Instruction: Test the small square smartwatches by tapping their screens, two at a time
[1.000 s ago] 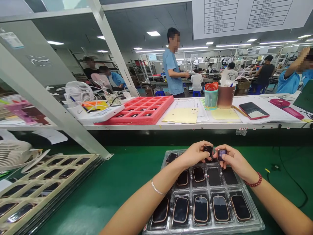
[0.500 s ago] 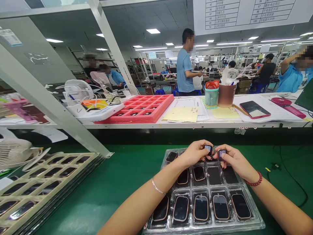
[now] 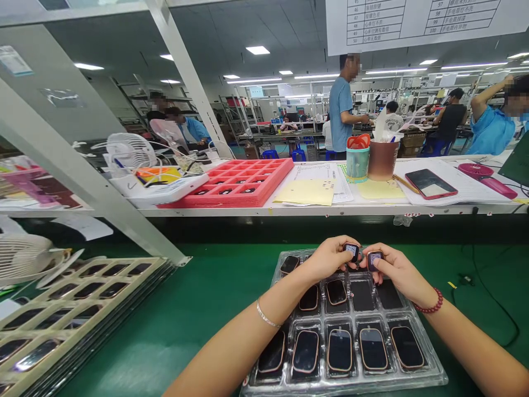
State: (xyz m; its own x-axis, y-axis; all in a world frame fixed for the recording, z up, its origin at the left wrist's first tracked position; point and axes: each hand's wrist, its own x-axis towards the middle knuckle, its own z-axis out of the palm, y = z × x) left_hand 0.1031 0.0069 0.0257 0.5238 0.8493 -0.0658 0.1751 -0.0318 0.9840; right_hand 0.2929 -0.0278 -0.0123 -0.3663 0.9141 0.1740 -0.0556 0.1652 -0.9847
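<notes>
Head: watches (image 3: 375, 260) held apart near far tray rim (image 3: 296, 254).

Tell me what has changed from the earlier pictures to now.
The watch in the left hand now shows a square code; its screen was mostly dark. The standing person in blue has moved right in the picture. Nothing was grasped or released: the right hand still holds its code-showing watch, and the clear tray stayed put.
</notes>
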